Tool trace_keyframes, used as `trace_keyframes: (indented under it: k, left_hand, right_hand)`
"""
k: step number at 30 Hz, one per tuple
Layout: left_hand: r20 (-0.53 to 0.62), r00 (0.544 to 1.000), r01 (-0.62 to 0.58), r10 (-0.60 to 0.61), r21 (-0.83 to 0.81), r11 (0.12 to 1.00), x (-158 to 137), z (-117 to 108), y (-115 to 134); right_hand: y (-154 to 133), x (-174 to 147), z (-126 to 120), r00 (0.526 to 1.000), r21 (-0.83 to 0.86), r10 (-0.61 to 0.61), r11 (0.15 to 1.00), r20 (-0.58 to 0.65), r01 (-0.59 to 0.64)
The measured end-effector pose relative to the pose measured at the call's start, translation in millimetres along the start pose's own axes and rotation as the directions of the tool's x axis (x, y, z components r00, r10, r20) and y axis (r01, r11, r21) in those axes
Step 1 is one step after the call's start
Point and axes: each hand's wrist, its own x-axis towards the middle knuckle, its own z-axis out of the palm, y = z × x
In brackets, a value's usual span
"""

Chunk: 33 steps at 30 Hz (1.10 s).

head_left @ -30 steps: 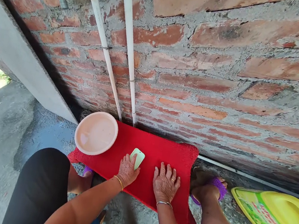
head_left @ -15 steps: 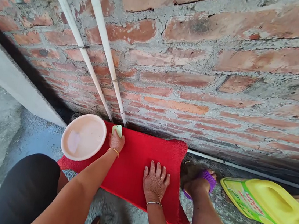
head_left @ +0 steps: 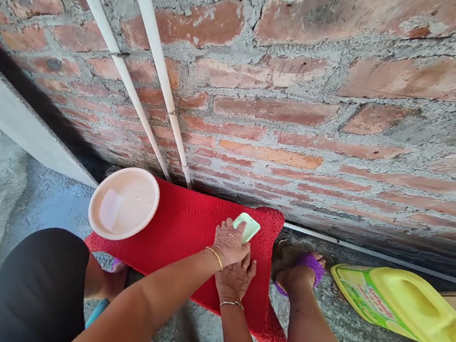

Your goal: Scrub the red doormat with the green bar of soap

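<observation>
A wet-looking red cloth (head_left: 186, 227) lies spread over a low, flat support by the wall. My left hand (head_left: 229, 244) is closed on a flat, pale green scrubbing brush (head_left: 249, 228) with rounded corners; its underside against the cloth is hidden. My right hand (head_left: 234, 280) presses down on the cloth with fingers stretched out, partly covered by the left hand crossing over it. At the cloth's left end stands a pale pink basin (head_left: 94, 210) holding water.
A rough brick wall (head_left: 274, 109) with two white pipes (head_left: 156, 42) rises behind the cloth. A yellow jug (head_left: 408, 307) lies on the ground at right. My feet in purple slippers (head_left: 311, 267) flank the cloth. A grey slab (head_left: 27, 114) leans at left.
My left hand has carried the brush rightward, from beside the basin to just above my right hand near the cloth's right end. The right hand stays on the cloth.
</observation>
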Motion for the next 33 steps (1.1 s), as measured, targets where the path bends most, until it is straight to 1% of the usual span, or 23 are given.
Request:
trace_keyframes:
  k: [1, 3, 4, 6, 8, 9, 10, 11, 14, 16, 17, 18, 20, 21, 24, 26, 27, 29, 30, 31, 33]
  left_hand:
    - [-0.031, 0.999, 0.039, -0.039, 0.001, 0.999, -3.1, -7.5, -11.7]
    - [-0.098, 0.980, 0.173, -0.172, 0.007, 0.985, -8.5, -24.9, -41.8]
    - [-0.130, 0.961, 0.248, -0.245, 0.006, 0.969, -11.0, -33.3, -57.9]
    - [-0.173, 0.908, 0.387, -0.382, -0.009, 0.922, -15.9, -45.2, -85.8]
    - [-0.192, 0.869, 0.460, -0.456, -0.022, 0.887, -21.1, -46.8, -101.7]
    - [-0.197, 0.865, 0.468, -0.462, -0.020, 0.883, -23.8, -43.2, -104.0]
    - [-0.197, 0.872, 0.456, -0.449, -0.012, 0.890, -26.6, -37.3, -102.7]
    - [-0.190, 0.888, 0.426, -0.418, 0.003, 0.905, -29.5, -29.5, -98.5]
    - [-0.108, 0.961, 0.263, -0.256, 0.053, 0.963, -38.5, -5.8, -79.5]
    - [-0.063, 0.986, 0.160, -0.156, 0.069, 0.985, -43.6, 0.7, -72.9]
    - [-0.063, 0.989, 0.140, -0.136, 0.072, 0.988, -45.6, -0.7, -73.8]
    - [-0.080, 0.987, 0.146, -0.141, 0.070, 0.987, -47.1, -5.3, -77.8]
    - [-0.146, 0.964, 0.232, -0.222, 0.053, 0.971, -48.7, -21.9, -93.7]
    - [-0.182, 0.940, 0.299, -0.288, 0.036, 0.954, -49.0, -32.1, -104.3]
    - [-0.255, 0.841, 0.486, -0.478, -0.033, 0.873, -48.9, -59.6, -136.0]
    - [-0.270, 0.792, 0.553, -0.547, -0.062, 0.831, -48.5, -68.0, -149.2]
    - [-0.271, 0.780, 0.570, -0.565, -0.067, 0.819, -48.2, -68.2, -151.8]
    - [-0.264, 0.779, 0.577, -0.569, -0.054, 0.815, -48.2, -60.8, -148.7]
    - [-0.258, 0.790, 0.566, -0.556, -0.040, 0.824, -48.6, -53.8, -143.4]
    - [-0.246, 0.811, 0.542, -0.531, -0.027, 0.840, -49.6, -45.1, -136.0]
    - [-0.217, 0.872, 0.449, -0.438, 0.004, 0.893, -53.2, -25.0, -117.8]
  right_hand:
    - [-1.6, 1.1, -0.6, 0.999, -0.008, 0.010, 1.000, -0.033, -0.010]
    - [-5.6, 3.9, -2.3, 0.995, -0.023, 0.024, 0.999, -0.097, -0.027]
    - [-7.4, 5.2, -3.2, 0.993, -0.030, 0.025, 0.999, -0.120, -0.029]
    - [-9.6, 6.9, -4.5, 0.989, -0.044, 0.014, 0.999, -0.148, -0.021]
    - [-9.9, 7.5, -4.9, 0.986, -0.059, 0.006, 0.998, -0.167, -0.016]
    - [-9.5, 7.4, -4.8, 0.985, -0.063, 0.006, 0.998, -0.170, -0.017]
    - [-9.0, 7.2, -4.6, 0.986, -0.064, 0.006, 0.998, -0.166, -0.017]
    - [-8.3, 7.0, -4.3, 0.987, -0.062, 0.006, 0.998, -0.158, -0.016]
    - [-6.5, 6.4, -3.8, 0.990, -0.057, -0.008, 0.998, -0.142, 0.000]
    - [-6.2, 6.3, -3.7, 0.988, -0.071, -0.021, 0.997, -0.155, 0.010]
    - [-6.4, 6.4, -3.7, 0.987, -0.081, -0.023, 0.997, -0.162, 0.010]
    - [-6.6, 6.5, -3.7, 0.986, -0.090, -0.023, 0.996, -0.166, 0.008]
    - [-7.3, 6.8, -3.6, 0.985, -0.093, -0.021, 0.996, -0.172, 0.004]
    - [-7.6, 6.9, -3.4, 0.985, -0.088, -0.018, 0.996, -0.174, 0.003]
    - [-7.9, 7.1, -2.7, 0.984, -0.068, -0.012, 0.998, -0.177, 0.000]
    - [-7.6, 7.2, -2.0, 0.985, -0.057, -0.010, 0.998, -0.171, 0.000]
    - [-7.4, 7.2, -1.8, 0.986, -0.054, -0.010, 0.999, -0.168, 0.001]
    - [-7.0, 7.3, -1.4, 0.986, -0.053, -0.012, 0.999, -0.165, 0.003]
    - [-6.8, 7.4, -1.3, 0.986, -0.054, -0.011, 0.999, -0.164, 0.002]
    - [-6.7, 7.4, -1.4, 0.987, -0.053, -0.009, 0.999, -0.163, 0.000]
    - [-6.7, 7.3, -1.8, 0.987, -0.054, -0.006, 0.999, -0.160, -0.003]
